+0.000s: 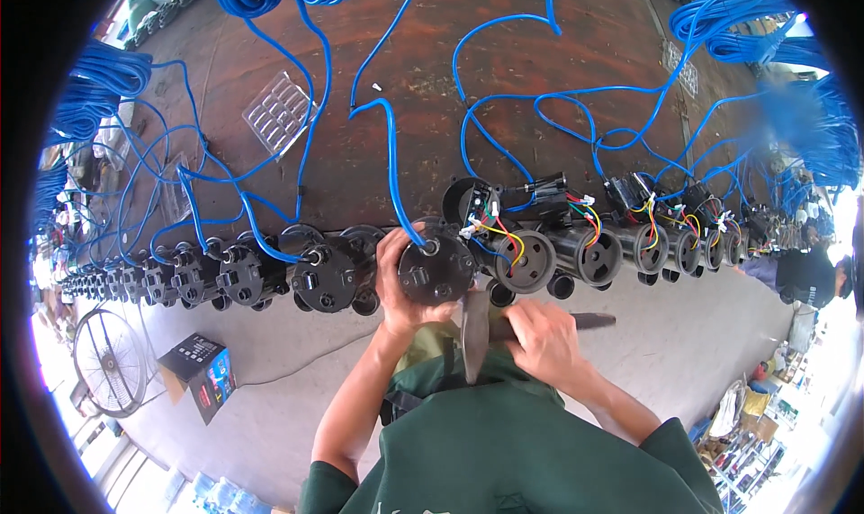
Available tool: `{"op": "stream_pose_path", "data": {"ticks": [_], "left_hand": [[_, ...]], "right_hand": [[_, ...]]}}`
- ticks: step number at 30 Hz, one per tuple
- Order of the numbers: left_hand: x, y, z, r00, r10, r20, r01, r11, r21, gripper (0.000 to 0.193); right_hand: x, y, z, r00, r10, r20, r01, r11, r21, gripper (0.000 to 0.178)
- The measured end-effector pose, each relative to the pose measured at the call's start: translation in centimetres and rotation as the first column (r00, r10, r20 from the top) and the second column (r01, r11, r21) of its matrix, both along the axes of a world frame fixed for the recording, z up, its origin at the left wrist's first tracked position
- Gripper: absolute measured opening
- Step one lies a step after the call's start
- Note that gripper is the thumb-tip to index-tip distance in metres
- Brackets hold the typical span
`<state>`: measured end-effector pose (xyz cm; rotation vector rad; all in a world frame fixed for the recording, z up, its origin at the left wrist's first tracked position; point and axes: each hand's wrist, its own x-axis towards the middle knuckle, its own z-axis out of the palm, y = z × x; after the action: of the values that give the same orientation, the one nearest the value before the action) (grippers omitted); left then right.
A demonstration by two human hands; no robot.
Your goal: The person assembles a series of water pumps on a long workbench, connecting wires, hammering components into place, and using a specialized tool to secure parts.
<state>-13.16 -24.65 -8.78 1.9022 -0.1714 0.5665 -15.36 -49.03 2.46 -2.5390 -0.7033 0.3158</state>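
Dark green shirt right below us, and two bare forearms reaching up from it toward the counter! Left hand has its fingers wrapped around the side of a round black housing, capped end facing the wearer, a blue cable running out of its top fitting and away across the brown surface. Over to the right hand: fingers clenched around the handle of a hammer, its head upright just beside the housing's lower right edge; whether the two touch, you cannot tell from this angle.

And look at that line-up along the near edge! Capped black housings stretch off to the left, each of the nearer ones trailing blue cable, while open housings on the right spill coloured wires. Clear plastic tray up on the counter, cardboard box down on the floor, spoked wheel beside it!
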Motion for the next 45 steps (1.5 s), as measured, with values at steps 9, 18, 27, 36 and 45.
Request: {"op": "stream_pose_path", "data": {"ticks": [9, 18, 27, 36, 45], "left_hand": [[-0.3, -0.4, 0.1, 0.999, 0.032, -0.033, -0.033, 0.999, -0.018, 0.116], [-0.4, -0.3, 1.8, 0.998, 0.045, -0.037, -0.045, 0.999, -0.002, 0.115], [-0.9, -0.3, 2.4, 0.995, 0.075, -0.060, -0.078, 0.995, -0.063, 0.104], [-1.6, -0.1, 1.8, 0.989, 0.048, -0.142, -0.063, 0.993, -0.103, 0.106], [-1.0, -0.4, 2.2, 0.993, 0.053, -0.101, -0.063, 0.994, -0.092, 0.101]], "right_hand": [[0.2, -0.6, -0.2, 0.997, 0.062, 0.046, -0.061, 0.998, -0.022, 0.037], [0.8, -0.5, 8.8, 0.925, -0.037, -0.378, 0.143, 0.956, 0.255, 0.033], [4.8, 6.7, 9.3, 0.969, 0.052, -0.241, -0.048, 0.999, 0.024, 0.027], [4.4, 8.6, 7.0, 0.990, 0.138, 0.001, -0.137, 0.986, -0.093, 0.030], [3.3, 3.9, 7.9, 0.964, -0.077, 0.254, 0.015, 0.972, 0.236, 0.026]]}}
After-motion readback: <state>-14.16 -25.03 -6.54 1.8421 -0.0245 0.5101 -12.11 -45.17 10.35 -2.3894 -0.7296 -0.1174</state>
